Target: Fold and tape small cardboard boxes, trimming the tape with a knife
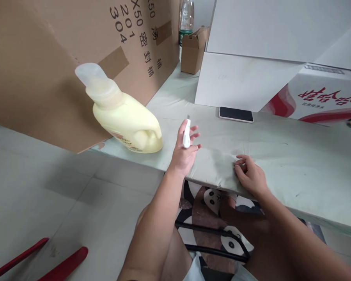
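Observation:
My left hand (185, 154) is raised above the near edge of the table, gripping a small white-handled tool (186, 134) with a short grey tip pointing away from me. The thumb presses along the tool while the other fingers are partly spread; the tip is too small to tell its kind. My right hand (251, 175) rests at the table edge, its fingers loosely curled and nothing seen in them. Left of my left hand stands a pale yellow jug-shaped bottle (128, 121) with a translucent cap.
A large cardboard box (76, 43) with printed writing stands at the left. Further back are a small brown carton (191, 54), a plastic bottle (187, 17), white boxes (231, 80) and a red-and-white carton (318, 97). A phone (236, 114) lies on the green-covered table (280, 156).

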The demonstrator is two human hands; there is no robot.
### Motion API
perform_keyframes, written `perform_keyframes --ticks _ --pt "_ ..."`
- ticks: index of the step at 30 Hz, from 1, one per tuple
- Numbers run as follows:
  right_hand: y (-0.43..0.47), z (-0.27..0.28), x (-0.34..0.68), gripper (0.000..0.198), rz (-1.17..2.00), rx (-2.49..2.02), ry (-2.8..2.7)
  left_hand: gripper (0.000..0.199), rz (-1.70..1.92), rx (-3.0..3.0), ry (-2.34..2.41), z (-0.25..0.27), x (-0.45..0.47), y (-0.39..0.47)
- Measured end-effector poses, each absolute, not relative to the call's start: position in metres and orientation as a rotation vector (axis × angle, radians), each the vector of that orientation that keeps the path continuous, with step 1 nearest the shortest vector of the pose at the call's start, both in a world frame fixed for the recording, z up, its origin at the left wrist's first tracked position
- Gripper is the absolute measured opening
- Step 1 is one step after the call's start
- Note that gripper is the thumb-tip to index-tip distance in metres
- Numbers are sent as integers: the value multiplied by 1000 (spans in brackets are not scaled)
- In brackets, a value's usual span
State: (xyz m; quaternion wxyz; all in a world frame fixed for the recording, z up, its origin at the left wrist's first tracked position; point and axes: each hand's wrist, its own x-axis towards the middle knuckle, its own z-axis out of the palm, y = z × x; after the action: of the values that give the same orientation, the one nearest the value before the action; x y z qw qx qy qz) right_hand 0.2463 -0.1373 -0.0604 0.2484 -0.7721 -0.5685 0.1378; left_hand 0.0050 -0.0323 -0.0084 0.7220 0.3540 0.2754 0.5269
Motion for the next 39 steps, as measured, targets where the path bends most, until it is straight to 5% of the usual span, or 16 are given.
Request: perform_keyframes --ticks 9,21,28,39 --pt "-136 -62 244 34 340 -2059 -1539 98 1110 749 566 -8 10 -37" --pt "-134 -62 249 35 403 -1991 -1569 68 1016 933 582 -19 24 -34" --pt "-144 -45 249 29 661 -1785 -1427 40 877 1492 742 -29 57 -49" --pt "-161 -38 239 41 984 -1662 -1393 47 719 2212 688 -41 94 -68"
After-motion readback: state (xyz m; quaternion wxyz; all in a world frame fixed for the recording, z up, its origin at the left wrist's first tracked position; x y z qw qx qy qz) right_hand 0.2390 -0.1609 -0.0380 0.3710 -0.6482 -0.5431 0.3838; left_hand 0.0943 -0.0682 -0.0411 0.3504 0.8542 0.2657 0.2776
